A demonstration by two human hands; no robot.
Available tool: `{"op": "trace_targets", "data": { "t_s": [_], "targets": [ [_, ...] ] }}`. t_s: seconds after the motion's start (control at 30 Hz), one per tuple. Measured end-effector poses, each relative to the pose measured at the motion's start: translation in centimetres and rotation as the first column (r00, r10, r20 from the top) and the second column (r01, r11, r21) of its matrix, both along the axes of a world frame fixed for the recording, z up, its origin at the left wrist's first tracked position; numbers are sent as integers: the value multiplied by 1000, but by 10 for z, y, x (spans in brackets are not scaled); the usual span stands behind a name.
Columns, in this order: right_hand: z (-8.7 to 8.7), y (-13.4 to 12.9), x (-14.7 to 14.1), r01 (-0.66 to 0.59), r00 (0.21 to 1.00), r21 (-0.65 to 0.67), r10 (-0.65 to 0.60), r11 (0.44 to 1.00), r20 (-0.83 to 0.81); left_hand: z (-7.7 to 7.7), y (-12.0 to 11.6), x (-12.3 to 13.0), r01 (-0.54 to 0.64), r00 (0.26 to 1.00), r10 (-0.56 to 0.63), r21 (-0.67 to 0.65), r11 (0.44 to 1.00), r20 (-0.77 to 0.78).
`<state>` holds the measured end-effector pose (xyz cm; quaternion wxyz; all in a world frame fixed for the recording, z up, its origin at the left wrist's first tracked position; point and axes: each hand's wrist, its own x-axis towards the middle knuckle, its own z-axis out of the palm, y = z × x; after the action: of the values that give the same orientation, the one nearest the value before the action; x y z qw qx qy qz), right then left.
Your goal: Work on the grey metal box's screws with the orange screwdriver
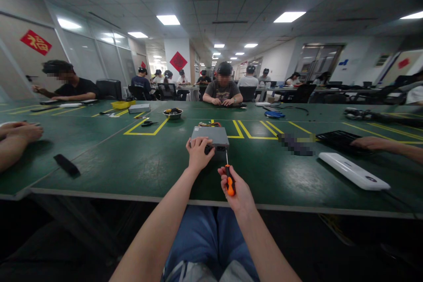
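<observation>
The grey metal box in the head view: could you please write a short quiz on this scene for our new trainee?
1. True or false: the left hand rests on the grey metal box.
2. What does the right hand grip?
A. An orange-and-black screwdriver
B. A pair of black pliers
C. A blue cloth
3. Fill the gap: the long white plastic case lies on the person's ____ side of the box.

Key: 1 true; 2 A; 3 right.
</observation>
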<state>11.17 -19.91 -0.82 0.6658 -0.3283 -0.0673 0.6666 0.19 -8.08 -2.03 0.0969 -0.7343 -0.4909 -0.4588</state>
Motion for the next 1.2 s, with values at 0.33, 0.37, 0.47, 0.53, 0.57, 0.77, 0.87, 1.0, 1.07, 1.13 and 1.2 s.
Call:
{"op": "trace_targets", "data": {
  "t_s": [0.33,0.37,0.47,0.53,0.57,0.77,0.87,1.0,1.07,1.13,1.2],
  "targets": [
    [-5,4,-3,62,998,9,-62,998,25,-1,1,0,-7,1000,7,5,1000,-6],
    [-5,4,-3,55,998,3,-55,998,22,-1,1,0,-6,1000,6,6,1000,-5],
    [-4,2,-1,15,1000,-4,-15,1000,8,-2,2,0,-3,1000,3,10,1000,1],
    [-4,1,0,-11,1000,5,11,1000,3,-1,2,0,-1,1000,1,10,1000,2],
    [-4,0,0,-21,1000,11,21,1000,2,-1,1,0,-1,1000,1,9,1000,2],
    [-5,2,-3,-31,998,56,29,998,48,0,0,0,-8,1000,8,2,1000,2],
    [-6,1,-7,-47,995,78,40,996,95,-1,0,0,-3,1000,3,13,1000,1],
    [-6,1,-11,-86,983,102,68,991,168,-1,0,0,-6,1000,6,15,1000,7],
    [-6,2,-11,-106,977,97,86,990,193,-1,0,1,-11,1000,11,8,1000,3],
    [-6,4,-11,-130,972,78,111,988,208,0,0,1,-13,1000,13,0,1000,-2],
    [-5,7,-10,-153,967,55,138,987,214,1,-1,0,-13,1000,13,-2,1000,-6]
  ]
}}
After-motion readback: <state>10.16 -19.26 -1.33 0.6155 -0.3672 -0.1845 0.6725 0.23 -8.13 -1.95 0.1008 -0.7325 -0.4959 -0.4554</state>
